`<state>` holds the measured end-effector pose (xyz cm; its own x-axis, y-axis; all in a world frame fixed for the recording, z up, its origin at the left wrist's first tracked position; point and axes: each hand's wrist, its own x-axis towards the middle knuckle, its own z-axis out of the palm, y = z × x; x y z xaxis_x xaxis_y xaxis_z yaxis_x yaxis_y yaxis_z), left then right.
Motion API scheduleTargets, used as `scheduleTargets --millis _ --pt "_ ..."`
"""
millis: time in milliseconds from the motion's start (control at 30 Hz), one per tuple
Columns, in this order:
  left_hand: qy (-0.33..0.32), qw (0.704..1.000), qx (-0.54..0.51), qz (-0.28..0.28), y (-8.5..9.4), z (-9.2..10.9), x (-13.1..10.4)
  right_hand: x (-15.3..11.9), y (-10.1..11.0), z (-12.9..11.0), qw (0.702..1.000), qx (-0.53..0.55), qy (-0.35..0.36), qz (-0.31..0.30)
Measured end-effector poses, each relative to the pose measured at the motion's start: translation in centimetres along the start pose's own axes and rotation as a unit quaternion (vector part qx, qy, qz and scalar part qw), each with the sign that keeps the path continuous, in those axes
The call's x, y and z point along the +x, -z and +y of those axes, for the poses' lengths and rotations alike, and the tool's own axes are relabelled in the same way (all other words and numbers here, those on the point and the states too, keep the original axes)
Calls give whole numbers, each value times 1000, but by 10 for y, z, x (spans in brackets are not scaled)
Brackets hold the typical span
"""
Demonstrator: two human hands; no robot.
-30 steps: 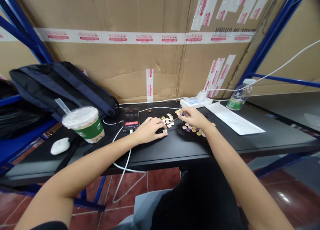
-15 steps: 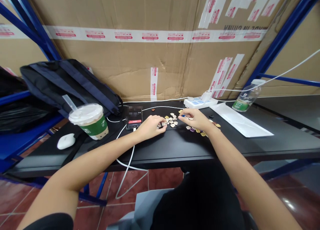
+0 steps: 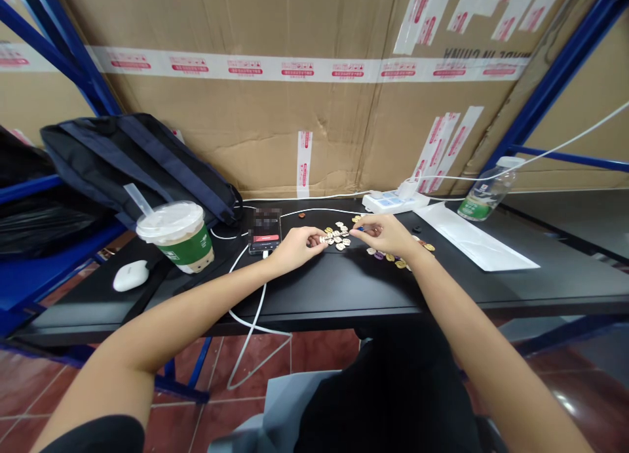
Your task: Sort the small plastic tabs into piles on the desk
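Note:
Small cream buttons [image 3: 339,235] with dark markings lie in a loose heap on the black table, between my two hands. My left hand [image 3: 297,248] rests at the heap's left edge, fingers curled and thumb tips closed around a cream button [image 3: 323,240]. On the heap's right side, my right hand [image 3: 386,235] has its thumb and forefinger pinched together; whatever they grip is too small to make out. A bit of blue [image 3: 362,229] shows by those fingertips. Beneath and beyond this hand lie yellow, purple and brown buttons [image 3: 390,257], partly hidden by it.
A phone [image 3: 265,231] on a white cable is left of my left hand. Further left are a lidded drink cup [image 3: 189,246], a white earbud case [image 3: 130,276] and a backpack [image 3: 142,164]. A power strip [image 3: 393,202], white packet [image 3: 476,236] and bottle [image 3: 486,194] stand right.
My left fingers have drawn closer together at the edge of the cream buttons. My right hand keeps its pinch in nearly the same place. The view has shifted very slightly.

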<state>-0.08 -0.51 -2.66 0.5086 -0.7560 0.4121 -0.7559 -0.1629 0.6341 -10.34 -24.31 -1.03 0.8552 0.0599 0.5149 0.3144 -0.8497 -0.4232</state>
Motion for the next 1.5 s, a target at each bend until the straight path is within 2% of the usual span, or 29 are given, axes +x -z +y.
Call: scheduleTargets --millis 133,300,433,600,767,1500 --pt "-4 1000 4 0 0 -1 0 1 -1 2 1000 21 0 9" --pt "-4 1000 9 -2 1 -1 -1 0 -1 3 999 40 -18 -29" --pt "-1 1000 8 -7 0 -2 -1 1 0 3 999 41 -12 -6" --pt "-9 1000 19 0 1 -3 0 0 1 1 997 58 -16 -43" --pt "-4 1000 15 -6 1 -2 -1 0 1 2 998 58 -8 -22" --pt "-10 1000 16 -1 0 -3 -1 1 2 2 998 63 2 -25"
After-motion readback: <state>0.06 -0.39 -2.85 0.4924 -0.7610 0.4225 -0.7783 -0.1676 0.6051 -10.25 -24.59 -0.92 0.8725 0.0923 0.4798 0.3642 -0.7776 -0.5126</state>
